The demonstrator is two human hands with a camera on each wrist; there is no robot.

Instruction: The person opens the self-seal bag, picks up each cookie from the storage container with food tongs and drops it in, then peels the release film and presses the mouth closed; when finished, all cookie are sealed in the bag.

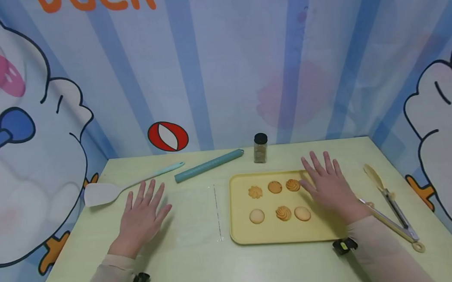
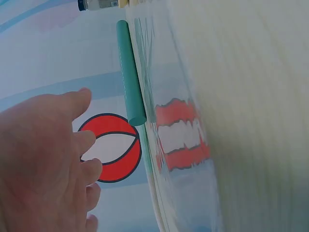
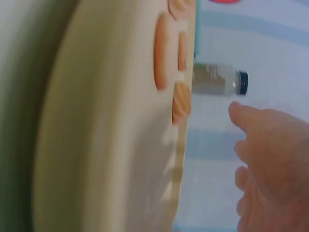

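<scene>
left hand (image 1: 140, 218) and right hand (image 1: 333, 189) spread wide, fingers (image 1: 318, 164) empty, and probably light, crumbly cookies (image 1: 283, 213) deserve a gentle edge pinch!

The right hand (image 1: 328, 186) partly hides the tray (image 1: 274, 234).

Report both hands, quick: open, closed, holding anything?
Left hand: open, holding nothing, above the table.
Right hand: open, holding nothing, above the right part of the yellow cookie tray.
</scene>
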